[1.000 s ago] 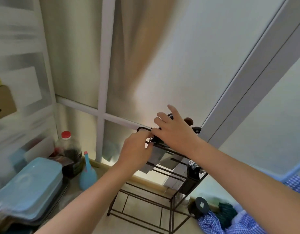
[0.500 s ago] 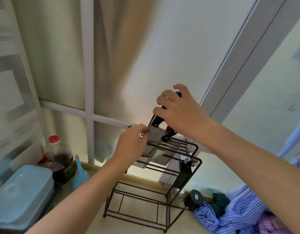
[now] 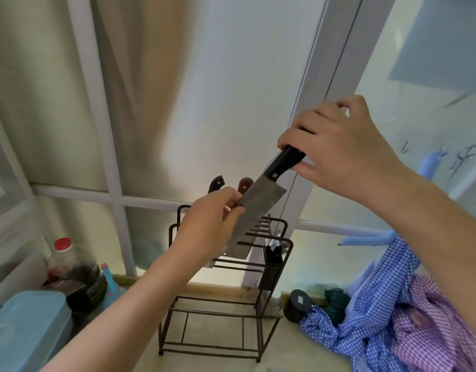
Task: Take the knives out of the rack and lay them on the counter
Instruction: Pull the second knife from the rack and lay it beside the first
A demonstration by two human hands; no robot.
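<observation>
A dark wire knife rack [image 3: 261,331] stands on the pale counter [image 3: 212,365] against the frosted window. My right hand [image 3: 341,149] grips the black handle of a wide-bladed cleaver [image 3: 262,204], which is lifted up and tilted, its tip still low among the rack's top bars. My left hand [image 3: 208,226] pinches the blade's back edge between thumb and fingers. Behind my left hand two more knife handles stick up from the rack, one black [image 3: 216,182] and one brown [image 3: 245,183]. Their blades are mostly hidden.
A black utensil holder [image 3: 271,264] hangs on the rack's right end. A light blue lidded box [image 3: 25,328], a red-capped bottle [image 3: 64,257] and a blue bottle [image 3: 111,283] stand at the left. Checked cloths [image 3: 387,326] and a black round object [image 3: 298,302] lie at the right.
My right hand has drawn the cleaver up and to the right, out of its slot. My left hand has gone from the rack's top bar to the blade.
</observation>
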